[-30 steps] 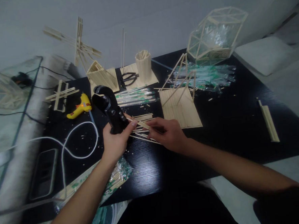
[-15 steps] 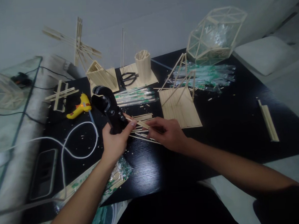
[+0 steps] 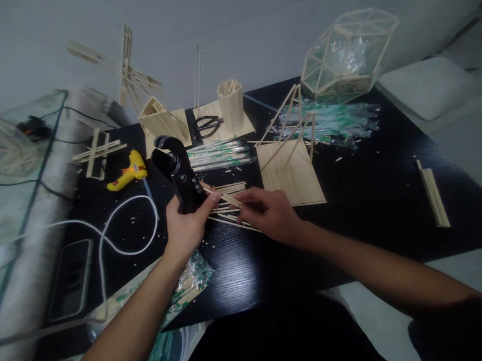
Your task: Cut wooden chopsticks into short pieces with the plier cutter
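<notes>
Through head camera, I'm gripping black cutter (image 3: 183, 176) with left hand (image 3: 188, 226), fingers wrapping handle; cutter's long axis is slanting, head pointing forward and leftward. Left thumb is touching wooden stick (image 3: 231, 200) at its left end. Right hand (image 3: 273, 214) is pinching other end, fingertips clamping on it. Stick is spanning between hands, above loose sticks (image 3: 234, 187) on black table (image 3: 365, 211), long axis sloping nearer toward right. Slatted board (image 3: 292, 177) is lying just beyond right hand.
</notes>
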Tool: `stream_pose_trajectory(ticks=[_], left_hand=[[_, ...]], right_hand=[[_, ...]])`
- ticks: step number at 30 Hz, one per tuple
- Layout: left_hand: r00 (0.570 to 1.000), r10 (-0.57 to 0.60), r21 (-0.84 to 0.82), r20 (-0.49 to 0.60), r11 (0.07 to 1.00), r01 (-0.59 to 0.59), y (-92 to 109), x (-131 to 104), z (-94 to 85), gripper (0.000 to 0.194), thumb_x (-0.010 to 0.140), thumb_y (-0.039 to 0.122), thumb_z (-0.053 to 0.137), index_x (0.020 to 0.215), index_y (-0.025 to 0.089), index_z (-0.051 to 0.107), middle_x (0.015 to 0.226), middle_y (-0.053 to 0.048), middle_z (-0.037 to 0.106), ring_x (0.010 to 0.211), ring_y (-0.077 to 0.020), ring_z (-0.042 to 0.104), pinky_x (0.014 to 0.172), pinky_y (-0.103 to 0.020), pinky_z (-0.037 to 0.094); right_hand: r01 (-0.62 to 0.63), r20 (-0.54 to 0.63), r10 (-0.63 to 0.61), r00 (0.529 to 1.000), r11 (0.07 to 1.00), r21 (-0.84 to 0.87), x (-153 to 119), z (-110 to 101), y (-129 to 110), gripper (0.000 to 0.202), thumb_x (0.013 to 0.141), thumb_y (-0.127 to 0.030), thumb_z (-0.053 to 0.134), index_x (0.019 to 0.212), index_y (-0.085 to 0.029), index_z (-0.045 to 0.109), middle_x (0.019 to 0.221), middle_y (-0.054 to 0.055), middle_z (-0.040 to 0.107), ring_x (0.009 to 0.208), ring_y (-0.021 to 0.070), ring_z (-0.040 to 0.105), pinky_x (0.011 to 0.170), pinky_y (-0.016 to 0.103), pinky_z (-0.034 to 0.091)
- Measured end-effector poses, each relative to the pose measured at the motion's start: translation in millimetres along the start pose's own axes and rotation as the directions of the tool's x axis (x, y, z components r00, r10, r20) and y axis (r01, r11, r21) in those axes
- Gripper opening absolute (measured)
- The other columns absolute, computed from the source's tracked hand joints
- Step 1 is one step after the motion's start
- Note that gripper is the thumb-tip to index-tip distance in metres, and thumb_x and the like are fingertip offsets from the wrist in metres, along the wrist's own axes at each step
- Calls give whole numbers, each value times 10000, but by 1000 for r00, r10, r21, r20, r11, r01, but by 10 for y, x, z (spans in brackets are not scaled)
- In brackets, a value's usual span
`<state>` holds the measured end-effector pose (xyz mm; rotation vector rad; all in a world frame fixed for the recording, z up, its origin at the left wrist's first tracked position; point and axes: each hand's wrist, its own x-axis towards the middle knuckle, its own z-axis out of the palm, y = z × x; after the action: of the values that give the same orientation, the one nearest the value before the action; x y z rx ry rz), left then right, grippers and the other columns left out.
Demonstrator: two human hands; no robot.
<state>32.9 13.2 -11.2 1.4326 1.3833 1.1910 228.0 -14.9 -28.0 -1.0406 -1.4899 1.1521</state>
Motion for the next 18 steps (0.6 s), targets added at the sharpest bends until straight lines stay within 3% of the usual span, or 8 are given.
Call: stream_pose_trajectory(ticks=[14, 18], left_hand=[[1000, -13, -8, -4, 1000, 13, 25, 8, 17, 237, 761, 358, 830, 836, 175, 699, 800, -17, 688, 750, -161, 651, 786, -302, 555], [1000, -8, 6, -2, 1000, 8, 28, 8, 21, 242, 761, 364, 825, 843, 176, 696, 820, -24, 692, 770, -167, 654, 787, -301, 553]], right_hand=[[-37, 27, 36, 999, 999, 21, 11, -6, -15, 203, 870, -229, 656, 1043, -154, 730, 903, 60, 795, 704, 153, 746, 678, 282, 610], [-76, 46, 75, 996, 996, 37, 11, -13, -32, 221, 853, -195, 651, 1057, -159, 730, 806, 35, 786, 655, 148, 738, 627, 262, 593]])
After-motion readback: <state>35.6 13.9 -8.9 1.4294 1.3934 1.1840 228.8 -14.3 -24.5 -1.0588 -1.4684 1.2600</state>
